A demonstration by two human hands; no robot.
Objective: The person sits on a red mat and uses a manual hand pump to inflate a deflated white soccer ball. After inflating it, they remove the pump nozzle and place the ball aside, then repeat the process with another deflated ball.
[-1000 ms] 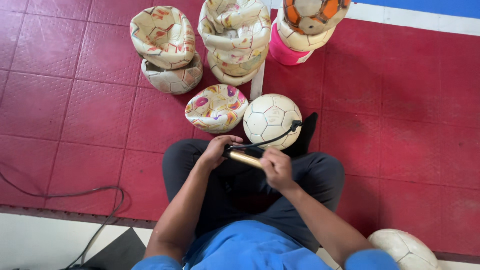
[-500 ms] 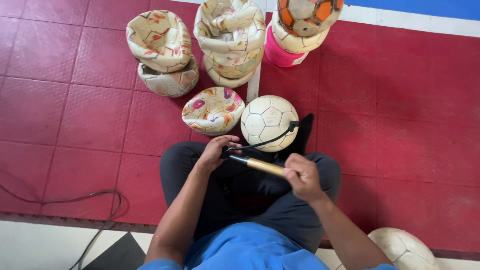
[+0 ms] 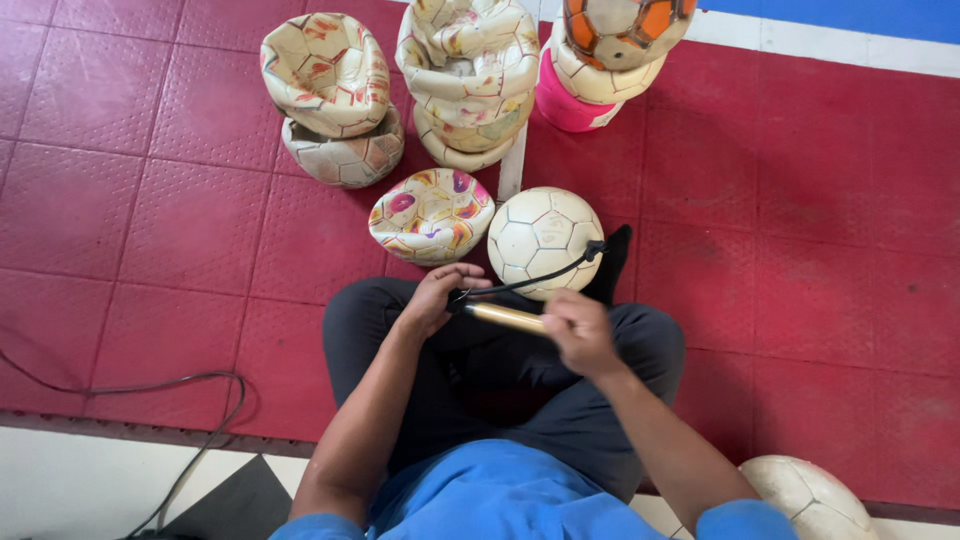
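I sit cross-legged on red floor tiles. My left hand grips the front end of a gold hand pump. The pump's handle end is held by my right hand, which is blurred. A black hose runs from the pump up to a round white football lying on the floor between my knees. Beside that ball, to its left, lies a deflated ball with pink and yellow patches.
Stacks of collapsed cream balls stand at the back, with an orange and grey ball on a pink base to their right. Another white ball lies by my right elbow. A grey cable curls at the lower left.
My right hand has slid back along the pump, away from the left hand, drawing the gold shaft out, then come partly in again. The left hand stays put.
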